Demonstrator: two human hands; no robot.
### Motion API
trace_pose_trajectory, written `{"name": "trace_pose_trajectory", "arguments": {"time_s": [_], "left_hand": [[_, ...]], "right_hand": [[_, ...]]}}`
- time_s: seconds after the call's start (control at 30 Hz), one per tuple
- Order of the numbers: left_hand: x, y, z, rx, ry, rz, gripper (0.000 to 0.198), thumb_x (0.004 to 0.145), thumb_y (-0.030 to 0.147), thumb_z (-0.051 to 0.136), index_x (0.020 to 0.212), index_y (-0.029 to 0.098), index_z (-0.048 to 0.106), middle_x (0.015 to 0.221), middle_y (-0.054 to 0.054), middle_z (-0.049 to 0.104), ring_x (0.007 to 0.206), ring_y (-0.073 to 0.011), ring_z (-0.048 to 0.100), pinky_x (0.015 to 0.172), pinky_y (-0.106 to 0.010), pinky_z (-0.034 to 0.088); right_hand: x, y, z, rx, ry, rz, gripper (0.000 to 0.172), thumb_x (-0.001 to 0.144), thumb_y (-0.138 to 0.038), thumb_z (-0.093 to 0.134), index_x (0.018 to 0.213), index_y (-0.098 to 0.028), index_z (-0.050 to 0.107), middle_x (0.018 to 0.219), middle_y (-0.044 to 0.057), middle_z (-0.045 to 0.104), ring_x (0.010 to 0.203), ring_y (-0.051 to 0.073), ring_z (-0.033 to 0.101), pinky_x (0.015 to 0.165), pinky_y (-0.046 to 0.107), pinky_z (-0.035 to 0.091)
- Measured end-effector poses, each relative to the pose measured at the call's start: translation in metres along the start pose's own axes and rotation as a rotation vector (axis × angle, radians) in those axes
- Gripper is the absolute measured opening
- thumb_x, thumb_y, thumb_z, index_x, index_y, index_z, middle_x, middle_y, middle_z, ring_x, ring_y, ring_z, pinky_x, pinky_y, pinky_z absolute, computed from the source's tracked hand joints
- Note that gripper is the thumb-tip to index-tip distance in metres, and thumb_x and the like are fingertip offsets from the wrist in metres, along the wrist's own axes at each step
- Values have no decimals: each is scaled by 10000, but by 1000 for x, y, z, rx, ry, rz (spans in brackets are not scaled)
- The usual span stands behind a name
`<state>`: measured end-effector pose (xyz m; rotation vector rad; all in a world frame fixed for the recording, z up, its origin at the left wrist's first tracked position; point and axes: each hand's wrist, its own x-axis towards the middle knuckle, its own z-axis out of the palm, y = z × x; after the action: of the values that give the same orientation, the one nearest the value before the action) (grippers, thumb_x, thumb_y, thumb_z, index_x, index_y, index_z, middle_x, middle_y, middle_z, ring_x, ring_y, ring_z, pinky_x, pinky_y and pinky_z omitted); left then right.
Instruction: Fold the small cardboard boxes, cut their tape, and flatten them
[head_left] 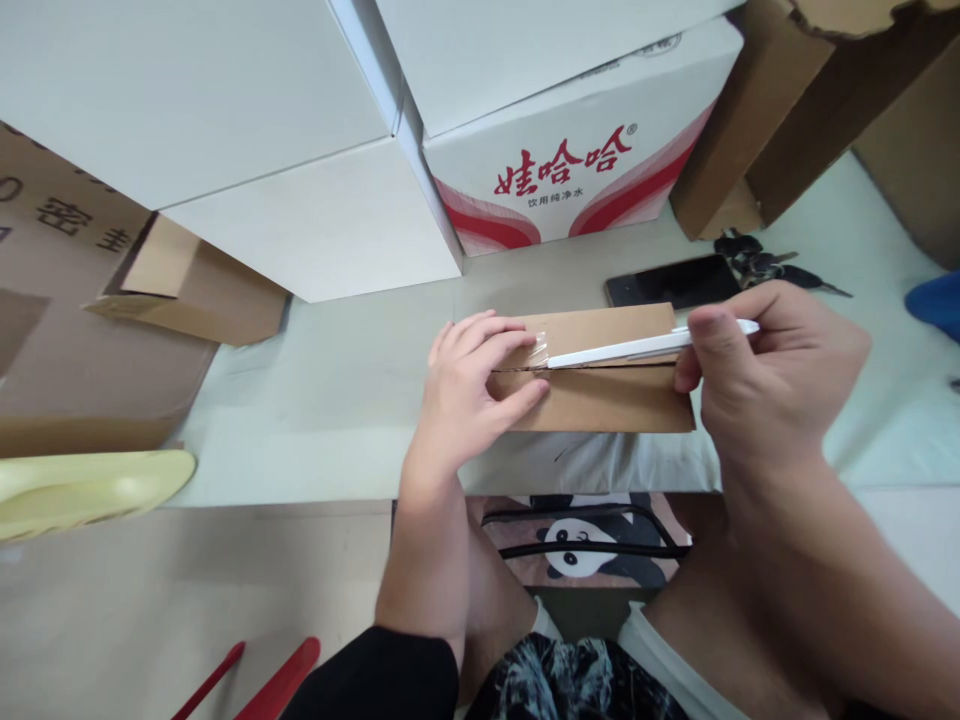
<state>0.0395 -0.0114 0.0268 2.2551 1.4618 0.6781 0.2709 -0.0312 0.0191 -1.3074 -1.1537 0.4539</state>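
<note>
Directions refer to a dial centred on the small rectangular brown cardboard box (611, 400) lying on the pale green covered table (345, 390). Between eight and nine o'clock, a pale yellow curved object (97, 485); between nine and ten, a small open brown cardboard carton (214, 285). At nine, the left hand (472, 375) rests on the box's end, fingers spread, fingertips and thumb on opposite sides of the seam. Beside them, a strip of clear tape (539, 350). At twelve, a white carton with red lettering (570, 165). Across the top, a slender white pen-shaped tool (622, 350), its tip at the tape; contact cannot be told. At one, a dark flat phone (675, 283); at two, a bunch of dark keys (754, 262). At three, the right hand (780, 370) pinches the tool between thumb and fingers.
</note>
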Motion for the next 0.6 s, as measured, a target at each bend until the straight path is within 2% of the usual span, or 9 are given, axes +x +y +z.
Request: {"name": "trace_pose_trajectory", "arguments": {"time_s": [0.2, 0.47, 0.6], "left_hand": [[0, 0, 0, 4, 7, 10, 298, 873, 368, 732, 1154, 267, 730, 1332, -54, 724, 1370, -297, 569, 1245, -540, 351], [0, 0, 1, 3, 26, 25, 298, 870, 356, 733, 1150, 257, 736, 1324, -60, 728, 1355, -303, 582, 1232, -546, 363], [0, 0, 1, 1, 32, 32, 298, 866, 350, 737, 1148, 252, 737, 1314, -64, 730, 1348, -304, 586, 1230, -546, 367]], "right_hand": [[1, 1, 0, 31, 3, 5, 465, 869, -553, 757, 631, -199, 572, 427, -59, 553, 351, 90, 481, 381, 230, 338], [0, 3, -1, -30, -11, -31, 405, 885, -467, 758, 634, -203, 581, 437, -72, 550, 380, 79, 481, 400, 222, 348], [1, 6, -1, -17, -12, 5, 385, 878, -440, 752, 629, -212, 567, 425, -83, 526, 364, 82, 442, 379, 242, 322]]}}
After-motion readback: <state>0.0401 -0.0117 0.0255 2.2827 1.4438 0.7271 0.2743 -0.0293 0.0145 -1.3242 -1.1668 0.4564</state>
